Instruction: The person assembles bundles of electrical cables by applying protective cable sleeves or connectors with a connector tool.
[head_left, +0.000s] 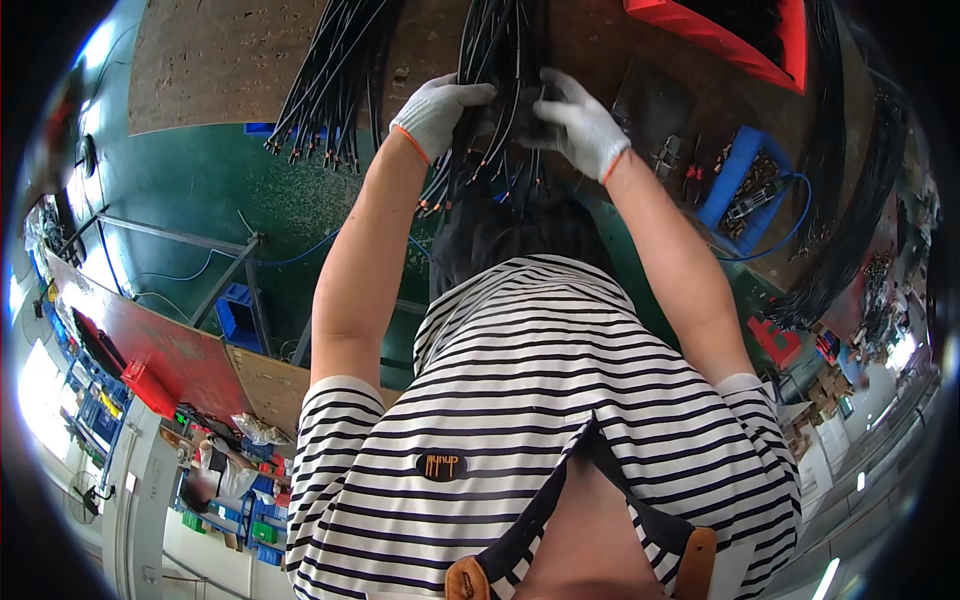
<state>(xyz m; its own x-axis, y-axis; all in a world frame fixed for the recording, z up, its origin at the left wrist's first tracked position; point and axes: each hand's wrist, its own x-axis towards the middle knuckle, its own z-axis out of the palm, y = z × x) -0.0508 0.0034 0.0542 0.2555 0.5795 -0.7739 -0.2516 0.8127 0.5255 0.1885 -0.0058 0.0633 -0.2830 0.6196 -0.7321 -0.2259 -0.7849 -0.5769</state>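
A bundle of thin black cables (497, 60) hangs over the near edge of the brown table, its lower ends stripped to copper. On its left side, my left hand (436, 115), in a white glove with an orange cuff, is closed on some cables, thumb laid across them. My right hand (585, 122), gloved the same way, is at the bundle's right side with thumb and forefinger spread apart. Its other fingertips look dark and blurred beside the cables. Another bundle of black cables (335, 75) lies to the left, copper ends hanging past the table edge.
A red bin (725, 40) with dark contents stands at the far right. Nearer is a blue tray (738, 190) of small metal parts, with a blue hose (803, 205) beside it. Long black cables drape along the right. A metal frame (180, 232) stands on the green floor; a person (222, 470) is lower left.
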